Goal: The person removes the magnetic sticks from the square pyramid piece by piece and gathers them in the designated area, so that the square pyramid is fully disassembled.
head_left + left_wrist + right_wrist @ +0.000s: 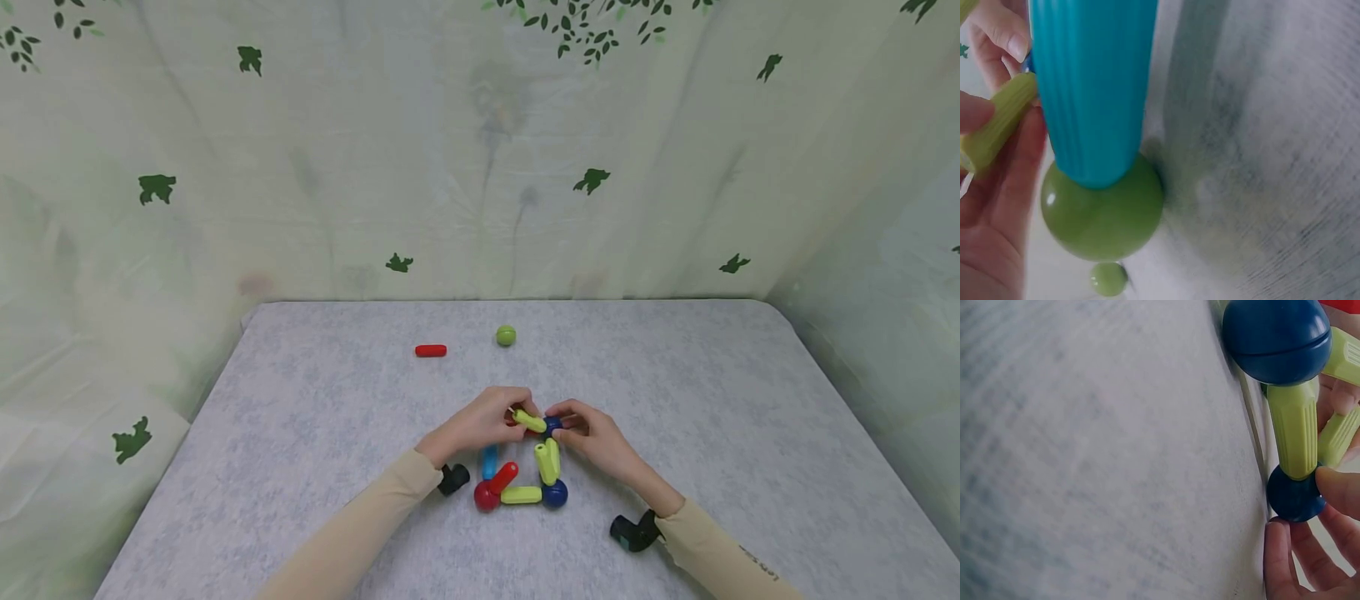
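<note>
A yellow-green rod (530, 420) is pinched between the thumb and fingers of my left hand (480, 422), at the far blue ball (552, 427). My right hand (598, 439) grips that far blue ball; the right wrist view shows thumb and fingertips around the ball (1296, 495). A ribbed yellow-green rod (1294, 431) joins it to the near blue ball (555, 494). From there a yellow-green rod (521, 496) runs to a red ball (487, 497), which bears an upward-tilted red rod (505, 477) and a blue rod (490, 461). In the left wrist view, the blue rod's other end meets a green ball (1102, 215).
A loose red rod (431, 351) and a loose green ball (506, 336) lie toward the back of the grey table (337, 383). Black wrist cameras sit below the left cuff (453, 479) and right cuff (635, 532). A leaf-patterned curtain (450, 150) hangs behind the table.
</note>
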`<control>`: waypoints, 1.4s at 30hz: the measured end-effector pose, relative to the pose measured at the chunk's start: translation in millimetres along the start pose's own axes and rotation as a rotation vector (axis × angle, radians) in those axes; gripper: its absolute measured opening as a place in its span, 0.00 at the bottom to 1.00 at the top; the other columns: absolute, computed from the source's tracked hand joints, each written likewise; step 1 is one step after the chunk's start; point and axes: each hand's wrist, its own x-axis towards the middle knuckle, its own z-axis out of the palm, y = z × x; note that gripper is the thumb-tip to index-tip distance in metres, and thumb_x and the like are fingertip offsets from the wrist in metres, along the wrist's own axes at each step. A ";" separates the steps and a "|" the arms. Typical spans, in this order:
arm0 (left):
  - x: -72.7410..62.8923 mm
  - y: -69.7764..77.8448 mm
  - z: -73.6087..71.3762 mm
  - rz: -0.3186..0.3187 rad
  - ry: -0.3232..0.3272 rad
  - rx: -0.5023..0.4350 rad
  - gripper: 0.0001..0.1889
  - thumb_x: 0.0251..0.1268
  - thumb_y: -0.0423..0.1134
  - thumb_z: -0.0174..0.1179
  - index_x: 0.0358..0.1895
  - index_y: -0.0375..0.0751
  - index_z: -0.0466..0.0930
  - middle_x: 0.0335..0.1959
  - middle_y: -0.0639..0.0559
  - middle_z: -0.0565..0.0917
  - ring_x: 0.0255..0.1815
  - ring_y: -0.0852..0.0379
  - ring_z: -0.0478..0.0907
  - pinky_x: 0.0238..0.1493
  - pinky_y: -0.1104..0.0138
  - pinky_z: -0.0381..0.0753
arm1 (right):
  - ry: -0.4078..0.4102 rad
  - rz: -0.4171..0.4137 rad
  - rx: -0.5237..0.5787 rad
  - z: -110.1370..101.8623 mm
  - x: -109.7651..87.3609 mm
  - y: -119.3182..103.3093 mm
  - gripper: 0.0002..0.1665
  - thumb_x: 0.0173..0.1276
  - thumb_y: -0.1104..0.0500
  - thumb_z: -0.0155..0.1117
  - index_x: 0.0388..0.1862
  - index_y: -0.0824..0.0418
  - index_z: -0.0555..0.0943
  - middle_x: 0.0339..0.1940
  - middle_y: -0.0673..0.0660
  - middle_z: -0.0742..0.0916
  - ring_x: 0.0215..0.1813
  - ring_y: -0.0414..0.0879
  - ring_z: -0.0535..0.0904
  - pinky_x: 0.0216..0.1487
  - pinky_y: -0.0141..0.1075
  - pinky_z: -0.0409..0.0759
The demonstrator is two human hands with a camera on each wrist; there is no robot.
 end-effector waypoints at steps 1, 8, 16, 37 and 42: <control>-0.3 -0.3 -0.8 -0.007 0.005 -0.011 0.09 0.59 0.23 0.60 0.39 0.40 0.78 0.37 0.54 0.82 0.34 0.63 0.75 0.38 0.72 0.78 | -0.001 0.004 0.001 -0.1 0.2 -0.1 0.15 0.68 0.65 0.61 0.53 0.64 0.78 0.51 0.59 0.81 0.50 0.54 0.78 0.52 0.48 0.75; -3.8 -0.3 -12.2 -0.066 0.047 -0.020 0.08 0.61 0.27 0.61 0.41 0.41 0.78 0.39 0.56 0.83 0.41 0.62 0.77 0.46 0.71 0.78 | 0.008 0.030 -0.004 0.7 3.9 10.7 0.15 0.67 0.63 0.63 0.52 0.56 0.79 0.50 0.53 0.82 0.50 0.49 0.78 0.52 0.45 0.76; -14.9 -5.5 -23.5 -0.047 0.100 -0.027 0.09 0.60 0.26 0.62 0.42 0.40 0.78 0.42 0.53 0.83 0.42 0.60 0.77 0.48 0.67 0.77 | 0.015 0.048 -0.003 1.0 4.1 10.4 0.15 0.66 0.63 0.64 0.52 0.55 0.79 0.50 0.53 0.82 0.50 0.49 0.78 0.53 0.46 0.76; -45.9 -39.6 -51.7 -0.067 0.351 0.172 0.08 0.55 0.26 0.65 0.37 0.40 0.80 0.36 0.54 0.81 0.40 0.55 0.76 0.43 0.59 0.77 | 0.004 0.024 -0.015 -2.6 -11.1 -34.4 0.15 0.66 0.70 0.60 0.52 0.69 0.77 0.50 0.63 0.81 0.50 0.57 0.77 0.53 0.49 0.75; -53.1 -47.7 -61.3 -0.131 0.402 0.192 0.08 0.55 0.26 0.65 0.37 0.40 0.80 0.35 0.54 0.82 0.39 0.54 0.76 0.43 0.57 0.76 | 0.007 0.026 -0.009 -2.5 -11.9 -36.7 0.15 0.66 0.70 0.60 0.51 0.69 0.77 0.50 0.63 0.81 0.50 0.57 0.77 0.53 0.49 0.75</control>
